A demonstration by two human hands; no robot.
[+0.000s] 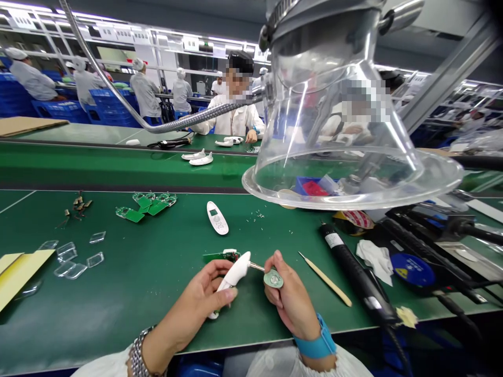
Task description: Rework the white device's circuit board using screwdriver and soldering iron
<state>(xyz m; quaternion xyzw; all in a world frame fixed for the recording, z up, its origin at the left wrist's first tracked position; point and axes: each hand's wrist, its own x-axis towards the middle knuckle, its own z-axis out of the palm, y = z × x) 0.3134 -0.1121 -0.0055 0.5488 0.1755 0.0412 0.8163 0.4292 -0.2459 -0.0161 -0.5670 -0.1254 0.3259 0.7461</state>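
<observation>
Work in hand at the green anti-static surface [118, 314]: a small assembly held up in both hands, a little above the surface. Left hand [196, 303], with a steel link bracelet [140, 356] at the wrist, curls around a glossy white plastic housing [234, 271], tapered and smooth. Right hand [288, 293], with a blue wristband [314, 340], pinches a round grey-green disc [273, 279] by its edge. A thin metal stem [257, 266] runs from disc to housing tip; whether the two are joined cannot be told.

Hands apart, each closed on its own part, the held parts meeting between them. A green circuit board [218, 257] lies just behind the housing.

Nearby: a white oval casing with a small display window [217, 218] and scattered metal bits; a row of green circuit boards [145, 207]; clear plastic rectangles [66, 256] at far left. To the right, a slender wooden-handled pick [328, 279] and a black cylindrical soldering iron [353, 267] lie on the surface. A clear acrylic dome [346, 173] hangs above. Across the green conveyor, a co-worker in a white smock [231, 115] has one hand on the belt.
</observation>
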